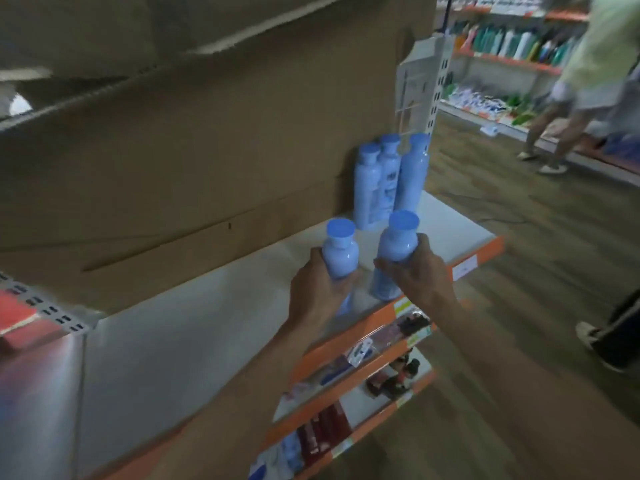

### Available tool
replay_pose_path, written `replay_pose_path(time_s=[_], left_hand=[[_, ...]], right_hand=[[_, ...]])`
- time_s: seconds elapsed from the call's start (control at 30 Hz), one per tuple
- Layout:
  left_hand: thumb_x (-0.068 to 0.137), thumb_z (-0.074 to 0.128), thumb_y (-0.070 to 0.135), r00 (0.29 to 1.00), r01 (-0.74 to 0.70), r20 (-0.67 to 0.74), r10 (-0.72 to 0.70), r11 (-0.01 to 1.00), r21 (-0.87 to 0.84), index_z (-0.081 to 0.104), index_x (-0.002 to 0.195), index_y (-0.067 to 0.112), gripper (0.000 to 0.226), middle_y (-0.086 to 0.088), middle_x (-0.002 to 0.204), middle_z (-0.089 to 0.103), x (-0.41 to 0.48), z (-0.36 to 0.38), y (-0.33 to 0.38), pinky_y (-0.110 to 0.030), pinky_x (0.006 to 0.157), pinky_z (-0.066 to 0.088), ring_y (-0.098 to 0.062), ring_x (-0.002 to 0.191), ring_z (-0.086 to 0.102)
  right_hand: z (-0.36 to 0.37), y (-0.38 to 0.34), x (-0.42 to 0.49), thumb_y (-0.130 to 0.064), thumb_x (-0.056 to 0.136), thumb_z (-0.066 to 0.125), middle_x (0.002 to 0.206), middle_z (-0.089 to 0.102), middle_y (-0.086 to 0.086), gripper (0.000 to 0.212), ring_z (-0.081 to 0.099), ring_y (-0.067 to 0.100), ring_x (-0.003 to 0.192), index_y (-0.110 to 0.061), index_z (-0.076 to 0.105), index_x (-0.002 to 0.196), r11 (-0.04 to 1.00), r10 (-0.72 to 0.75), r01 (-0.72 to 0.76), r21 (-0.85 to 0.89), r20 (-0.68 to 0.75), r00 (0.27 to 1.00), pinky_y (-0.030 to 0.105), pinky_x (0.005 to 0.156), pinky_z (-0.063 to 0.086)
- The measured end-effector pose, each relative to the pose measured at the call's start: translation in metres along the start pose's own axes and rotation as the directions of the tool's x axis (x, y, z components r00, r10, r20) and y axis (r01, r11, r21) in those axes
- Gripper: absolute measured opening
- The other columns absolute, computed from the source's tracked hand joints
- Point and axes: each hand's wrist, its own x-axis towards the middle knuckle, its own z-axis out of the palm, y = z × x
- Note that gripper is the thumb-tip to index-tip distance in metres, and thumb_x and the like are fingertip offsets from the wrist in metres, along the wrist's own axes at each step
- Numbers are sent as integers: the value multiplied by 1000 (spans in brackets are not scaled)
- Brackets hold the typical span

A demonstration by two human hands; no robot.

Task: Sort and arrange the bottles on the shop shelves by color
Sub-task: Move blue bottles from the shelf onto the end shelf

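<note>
The left hand (318, 289) grips the left bottle (339, 254) round its middle, fingers curled about the body. The right hand (415, 275) grips the right bottle (394, 251) the same way, thumb on the near side and fingers wrapped behind. Both bottles are pale blue with darker blue caps. They stand upright or nearly so, side by side with a small gap between them, over the front edge of the shelf (207, 323) toward its right end. Whether their bases rest on the shelf or hang just above it cannot be told.

At the back right corner of the shelf stand three bottles (369, 188) of the same blue. They are upright and packed close together, touching or nearly so, against the cardboard (173, 150) that forms the back wall. The held bottles are near this group but apart from it.

The shelf is white with an orange front edge. Below it, lower shelves (363, 358) with the same orange edge carry dark red and blue goods, too blurred to name. Across the floor (519, 237), far shelves (512, 43) hold rows of green, white and other coloured bottles. A person (588, 64) in a pale top stands by them. The whole picture is blurred.
</note>
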Motion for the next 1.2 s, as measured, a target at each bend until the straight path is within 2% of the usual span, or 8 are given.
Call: replay_pose_path(time_s=[0.3, 0.47, 0.67, 0.83, 0.9, 1.07, 1.13, 1.2], left_hand=[[76, 78, 53, 997, -48, 57, 52, 997, -64, 50, 117, 18, 60, -4, 118, 68, 81, 69, 50, -29, 76, 47, -28, 108, 63], [76, 78, 53, 992, -102, 66, 108, 990, -93, 52, 109, 13, 58, -9, 110, 70, 129, 93, 61, -37, 78, 52, -32, 101, 65], [84, 77, 30, 979, -179, 61, 194, 964, -199, 46, 93, 22, 33, 6, 90, 57, 165, 109, 81, -9, 64, 32, -6, 79, 52], [85, 75, 34, 979, -183, 55, 195, 968, -170, 47, 98, 15, 36, 0, 95, 57, 181, 126, 81, -25, 75, 40, -14, 87, 55], [86, 74, 36, 975, -188, 89, 203, 970, -154, 49, 114, 10, 46, -2, 102, 56, 182, 126, 76, -29, 78, 42, -16, 90, 53], [89, 71, 36, 975, -178, 120, 188, 980, -90, 40, 106, 18, 39, 0, 106, 55, 177, 122, 74, -29, 81, 44, -16, 97, 56], [86, 71, 43, 970, -199, 142, 199, 980, -12, 45, 121, 9, 56, -6, 120, 59, 172, 117, 75, -33, 86, 47, -24, 107, 60], [84, 69, 52, 971, -191, 155, 180, 980, 56, 40, 131, 8, 70, -7, 130, 56, 166, 110, 73, -37, 85, 48, -28, 113, 59]], right_hand=[[-34, 28, 74, -45, 81, 74, 91, 59, 8, 54, 60, 38, 94, -13, 40, 110, 995, 42, -49, -82, -80, 996, 35, 66, 34], [-34, 28, 121, -44, 81, 72, 94, 60, 3, 56, 60, 31, 90, -15, 43, 119, 995, 73, -80, -67, -96, 993, 40, 73, 48], [-30, 35, 171, -58, 68, 68, 95, 69, -6, 57, 66, 18, 86, -27, 53, 114, 997, 57, -64, -43, -149, 987, 42, 77, 54], [-29, 38, 183, -56, 74, 73, 99, 67, -8, 56, 64, 13, 87, -26, 51, 116, 997, 29, -40, -60, -175, 984, 28, 65, 46], [-29, 43, 183, -56, 75, 73, 96, 67, -7, 55, 64, 13, 85, -23, 54, 115, 997, 22, -34, -69, -160, 987, 22, 61, 41], [-32, 40, 180, -60, 74, 65, 99, 67, -6, 56, 65, 16, 86, -25, 52, 116, 994, 20, -28, -102, -78, 997, 38, 71, 52], [-37, 40, 176, -53, 75, 65, 102, 65, -6, 52, 65, 16, 86, -27, 49, 117, 994, -28, 24, -110, -36, 999, 47, 73, 55], [-43, 41, 167, -49, 78, 67, 111, 61, -1, 55, 63, 20, 89, -25, 45, 122, 988, -50, 46, -149, -20, 999, 45, 71, 52]])
